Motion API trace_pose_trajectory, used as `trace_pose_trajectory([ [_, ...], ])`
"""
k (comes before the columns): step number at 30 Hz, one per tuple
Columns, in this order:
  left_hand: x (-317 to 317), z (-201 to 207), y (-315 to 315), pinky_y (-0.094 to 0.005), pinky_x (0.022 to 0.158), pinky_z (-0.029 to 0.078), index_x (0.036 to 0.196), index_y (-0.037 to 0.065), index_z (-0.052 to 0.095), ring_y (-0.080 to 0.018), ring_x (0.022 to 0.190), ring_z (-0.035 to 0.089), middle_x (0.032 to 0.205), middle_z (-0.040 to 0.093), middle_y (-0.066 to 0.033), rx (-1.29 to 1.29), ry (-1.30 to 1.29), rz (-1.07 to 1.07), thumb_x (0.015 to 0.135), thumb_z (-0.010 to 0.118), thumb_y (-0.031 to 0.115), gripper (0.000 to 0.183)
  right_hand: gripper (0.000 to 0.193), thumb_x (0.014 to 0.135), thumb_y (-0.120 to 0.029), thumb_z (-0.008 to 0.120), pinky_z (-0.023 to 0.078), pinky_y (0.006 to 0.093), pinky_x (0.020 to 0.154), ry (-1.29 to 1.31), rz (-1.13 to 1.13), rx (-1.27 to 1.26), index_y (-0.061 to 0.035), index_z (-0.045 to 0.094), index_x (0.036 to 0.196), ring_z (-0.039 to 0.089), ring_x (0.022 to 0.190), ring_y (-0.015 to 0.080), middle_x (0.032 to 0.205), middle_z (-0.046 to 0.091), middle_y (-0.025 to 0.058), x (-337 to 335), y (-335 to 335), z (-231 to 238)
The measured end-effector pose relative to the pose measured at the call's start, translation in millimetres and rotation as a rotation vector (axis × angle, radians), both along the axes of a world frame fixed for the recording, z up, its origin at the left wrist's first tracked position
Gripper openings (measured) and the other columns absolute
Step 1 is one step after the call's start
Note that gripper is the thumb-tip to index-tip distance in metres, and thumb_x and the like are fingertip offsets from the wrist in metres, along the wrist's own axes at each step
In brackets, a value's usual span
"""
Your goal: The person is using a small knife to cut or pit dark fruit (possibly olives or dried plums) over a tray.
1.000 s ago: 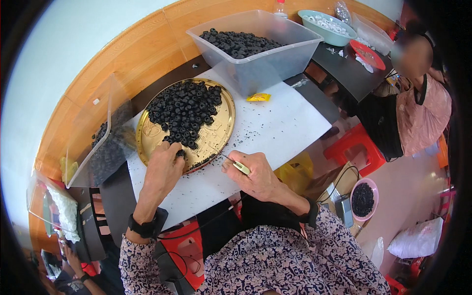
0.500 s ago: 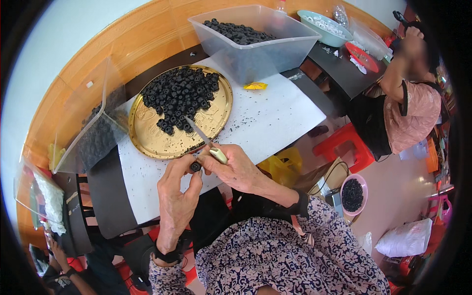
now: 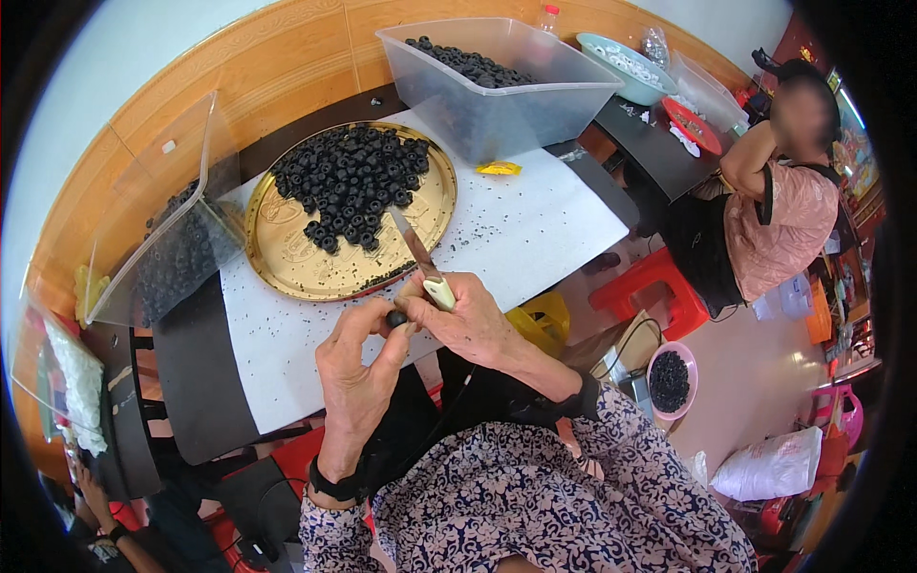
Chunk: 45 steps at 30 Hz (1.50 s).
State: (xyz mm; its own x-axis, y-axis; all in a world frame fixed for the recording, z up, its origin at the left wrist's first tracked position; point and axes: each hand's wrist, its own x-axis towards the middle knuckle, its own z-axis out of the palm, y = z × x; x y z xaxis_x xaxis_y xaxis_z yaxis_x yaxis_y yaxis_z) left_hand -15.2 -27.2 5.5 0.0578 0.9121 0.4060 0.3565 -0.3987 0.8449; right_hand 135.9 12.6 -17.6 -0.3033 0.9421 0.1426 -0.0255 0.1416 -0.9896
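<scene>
My left hand (image 3: 358, 358) pinches a small round black part (image 3: 395, 319) between thumb and fingertips. My right hand (image 3: 465, 320) is wrapped round the pale handle of a knife (image 3: 418, 246), whose blade points up and away over the tray edge; its thumb and fingertips come close to the black part. Beyond both hands lies a round gold tray (image 3: 277, 258) with a heap of black ring-shaped parts (image 3: 349, 181) on its far half. Dark crumbs are scattered on its near side and on the white sheet (image 3: 554, 205) beneath.
A clear bin (image 3: 506, 119) of black parts stands behind the tray, another clear bin (image 3: 153, 277) to its left. A yellow wrapper (image 3: 499, 168) lies on the sheet. At right are a red stool (image 3: 659, 291), a pink basin (image 3: 690, 396) of black pieces and a seated person (image 3: 778, 224).
The black part has turned in my left fingers: its hollow end faced up before, and a smooth rounded side shows now. The knife blade has swung slightly to the right and stands steeper.
</scene>
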Motion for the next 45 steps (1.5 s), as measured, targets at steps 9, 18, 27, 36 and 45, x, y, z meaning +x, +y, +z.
trace_pose_trajectory([
  [9, 3.4, -12.8, 8.3, -0.0286, 0.063, 0.049, 0.098, 0.0, 0.059, -0.0171, 0.07, 0.059, 0.079, 0.06, -0.0094, 0.081, 0.051, 0.004, 0.077, 0.067, -0.004, 0.023, 0.022, 0.088, -0.021, 0.062, 0.042, 0.0238, 0.058, 0.119, 0.119, -0.034, 0.0012, 0.063, 0.084, 0.051, 0.065, 0.0075, 0.072, 0.059, 0.0013, 1.3, 1.7, 3.4],
  [18, -6.1, -26.7, 11.6, -0.0261, 0.07, 0.045, 0.099, 0.0, 0.058, -0.0117, 0.075, 0.055, 0.081, 0.059, -0.0037, -0.066, -0.257, -0.105, 0.079, 0.061, -0.006, 0.021, 0.019, 0.088, -0.021, 0.063, 0.037, 0.0212, 0.052, 0.023, 0.123, -0.274, -0.0022, 0.063, 0.083, 0.045, 0.06, 0.0039, 0.067, 0.055, -0.0026, 5.9, 2.8, 19.7],
  [27, -0.5, -22.8, 8.0, -0.0252, 0.071, 0.044, 0.097, 0.0, 0.058, -0.0115, 0.077, 0.051, 0.083, 0.055, -0.0038, -0.103, -0.241, -0.014, 0.076, 0.06, -0.006, 0.022, 0.018, 0.088, -0.019, 0.063, 0.04, 0.0234, 0.057, 0.075, 0.072, -0.061, -0.0005, 0.062, 0.085, 0.047, 0.062, 0.007, 0.068, 0.055, -0.0028, -0.7, 0.9, 6.1],
  [36, -7.6, -24.4, 6.9, -0.023, 0.07, 0.042, 0.099, 0.0, 0.058, -0.0092, 0.077, 0.05, 0.085, 0.056, -0.0006, -0.14, -0.399, -0.08, 0.081, 0.057, -0.006, 0.02, 0.021, 0.093, -0.018, 0.057, 0.043, 0.0235, 0.056, -0.129, 0.066, -0.104, -0.0002, 0.063, 0.084, 0.05, 0.063, 0.0064, 0.071, 0.058, 0.0015, 10.5, 0.9, 15.0],
  [45, -7.3, -19.6, 4.6, -0.0185, 0.068, 0.039, 0.105, 0.0, 0.058, -0.0039, 0.079, 0.048, 0.09, 0.056, 0.0017, -0.213, -0.527, -0.052, 0.087, 0.054, -0.004, 0.02, 0.012, 0.079, -0.01, 0.064, 0.049, 0.0348, 0.052, -0.633, -0.098, 0.642, -0.0035, 0.058, 0.086, 0.061, 0.061, 0.0289, 0.075, 0.059, 0.0095, 9.8, 4.0, 8.4],
])
